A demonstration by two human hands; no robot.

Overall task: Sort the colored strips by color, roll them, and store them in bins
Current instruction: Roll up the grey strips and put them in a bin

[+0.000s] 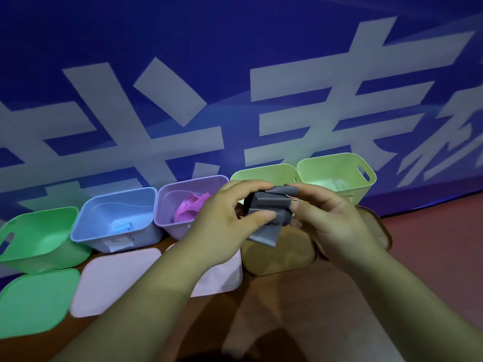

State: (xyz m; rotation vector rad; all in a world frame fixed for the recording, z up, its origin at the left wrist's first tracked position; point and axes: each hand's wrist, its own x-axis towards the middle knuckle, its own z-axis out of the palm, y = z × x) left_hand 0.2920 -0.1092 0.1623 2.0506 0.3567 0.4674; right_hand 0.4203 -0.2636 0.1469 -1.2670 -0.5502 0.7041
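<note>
Only two hands and two forearms of the person were shown. The left hand (222,223) and the right hand (337,226) were bare. The left forearm (146,296) and the right forearm (407,291) were uncovered along all of their visible length, down to the lower edge of the view. The nail of the left thumb (266,218) was seen cut short and plain.

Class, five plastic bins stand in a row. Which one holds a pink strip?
The lilac plastic bin, third from the left; the blue plastic bin beside it holds a blue strip.
</note>
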